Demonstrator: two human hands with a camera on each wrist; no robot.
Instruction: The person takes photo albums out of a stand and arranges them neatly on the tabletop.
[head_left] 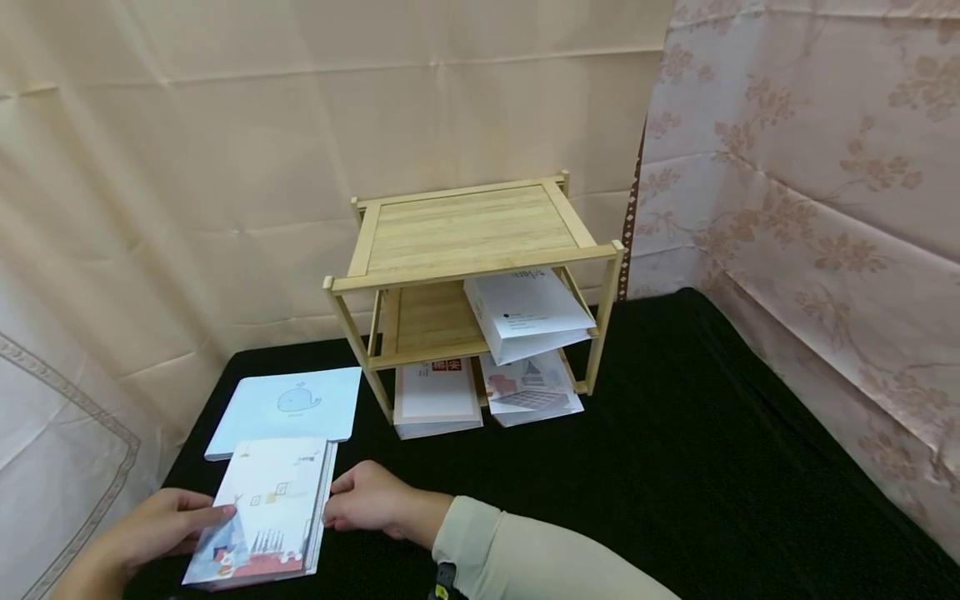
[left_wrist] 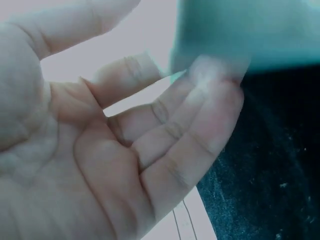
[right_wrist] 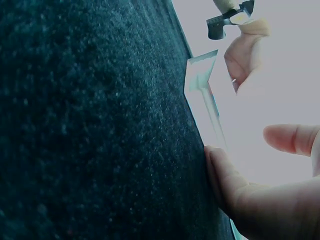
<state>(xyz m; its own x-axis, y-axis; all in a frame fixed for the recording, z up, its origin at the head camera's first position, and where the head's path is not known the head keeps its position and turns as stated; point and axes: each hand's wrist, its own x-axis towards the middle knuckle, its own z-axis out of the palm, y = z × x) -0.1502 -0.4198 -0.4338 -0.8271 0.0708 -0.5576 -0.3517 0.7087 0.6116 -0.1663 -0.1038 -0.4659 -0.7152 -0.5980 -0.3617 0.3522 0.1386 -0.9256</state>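
Note:
A white illustrated book point(head_left: 273, 508) lies at the front left of the black cloth, partly over the corner of a pale blue whale-cover notebook point(head_left: 292, 408). My left hand point(head_left: 161, 525) holds the book's left edge, thumb on the cover. In the left wrist view, the left fingers point(left_wrist: 175, 135) are bent by a blurred teal-edged shape. My right hand point(head_left: 375, 502) touches the book's right edge. In the right wrist view, a fairly straight finger point(right_wrist: 225, 172) lies along that edge, with another digit apart from it. Glare washes out the cover there.
A wooden two-tier rack point(head_left: 480, 225) stands at the back. A white book point(head_left: 528, 308) lies on its middle shelf. Below are a book with a red label point(head_left: 438, 396) and an illustrated book point(head_left: 528, 387), both jutting out in front. Curtains point(head_left: 810, 208) hang behind and beside the black cloth point(head_left: 675, 467).

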